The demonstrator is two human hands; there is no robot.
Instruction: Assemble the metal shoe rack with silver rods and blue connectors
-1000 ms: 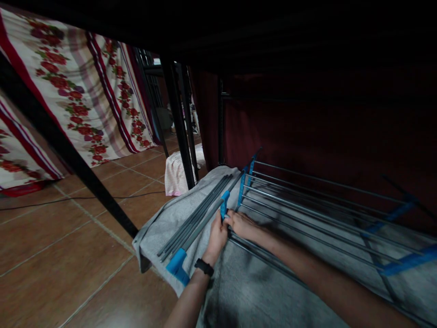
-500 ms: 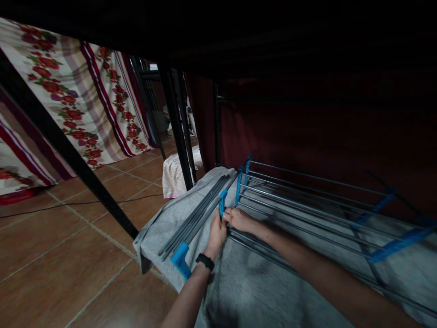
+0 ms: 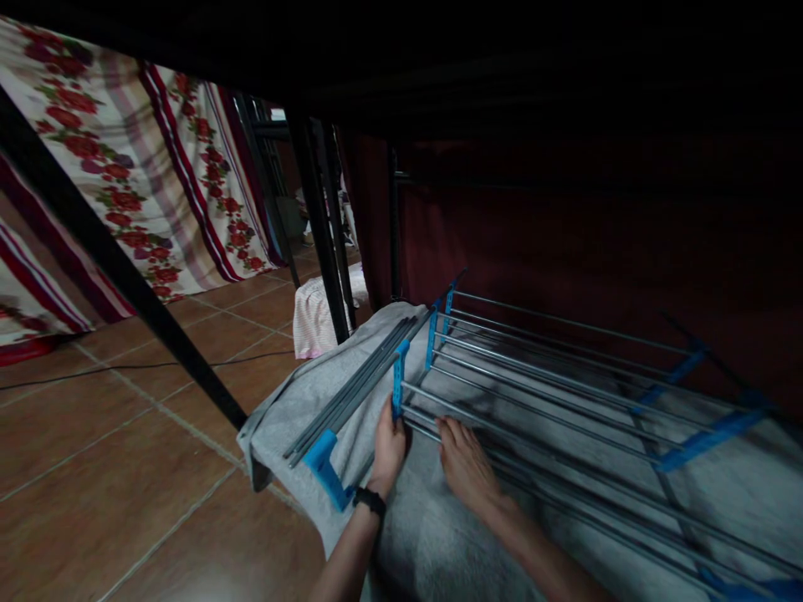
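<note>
A clothes drying rack with grey metal rods and blue plastic brackets stands on grey cloth. My left hand wears a black wristband and is closed around the lower end of an upright blue bracket. Several rods run to the right from this bracket. Beside the lower rods, my right hand is open, its fingers loosely extended and seemingly brushing a rod. To the left lies a bundle of grey tubes, with a blue corner piece at its near end.
The grey cloth covers a low surface with its edge to the left. Dark metal posts stand at the left and back, under a dark overhead structure. A floral curtain and a cable on the tiled floor lie beyond.
My right hand has come off the blue bracket and moved right and down along the rods, with its fingers loosened. My left hand stays on the bracket. The view has shifted slightly.
</note>
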